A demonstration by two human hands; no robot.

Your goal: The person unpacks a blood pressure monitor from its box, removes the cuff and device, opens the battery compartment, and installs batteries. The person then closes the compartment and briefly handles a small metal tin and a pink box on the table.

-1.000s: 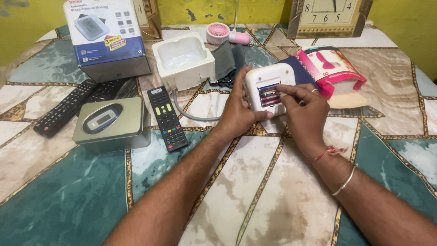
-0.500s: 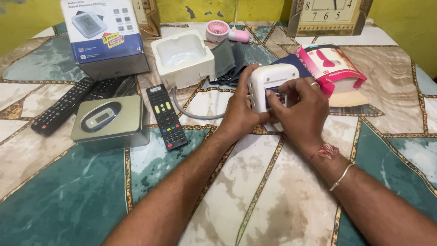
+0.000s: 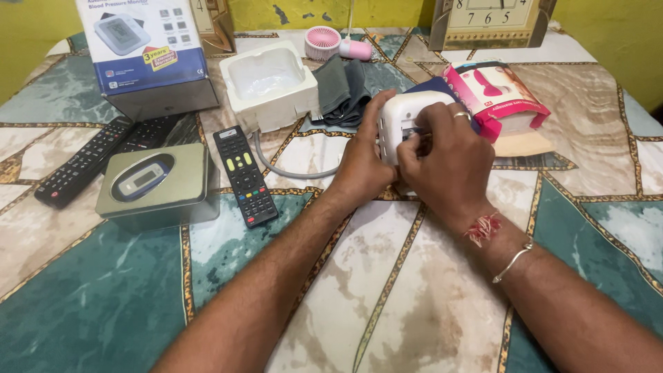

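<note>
Hands at a white blood pressure monitor point(image 3: 404, 114), tipped on its edge near the middle of the tabletop point(image 3: 414, 290), toward the far edge. Left hand point(image 3: 366, 162) wraps the unit's left side, thumb up along the casing, holding it steady. Right hand point(image 3: 442, 159) covers the exposed back, fingertips curled into the recess there; whether they pinch anything cannot be told, since the hand hides the recess. A grey tube point(image 3: 290, 169) runs from the unit toward the white foam tray point(image 3: 269, 83). A black remote point(image 3: 243, 176) and a metal tin point(image 3: 155, 185) lie toward the left edge, a pink package point(image 3: 501, 93) just right of the unit. Risk: pressure from the right fingers could likely tip the upright unit out of the left hand's hold, or tug the tube.
</note>
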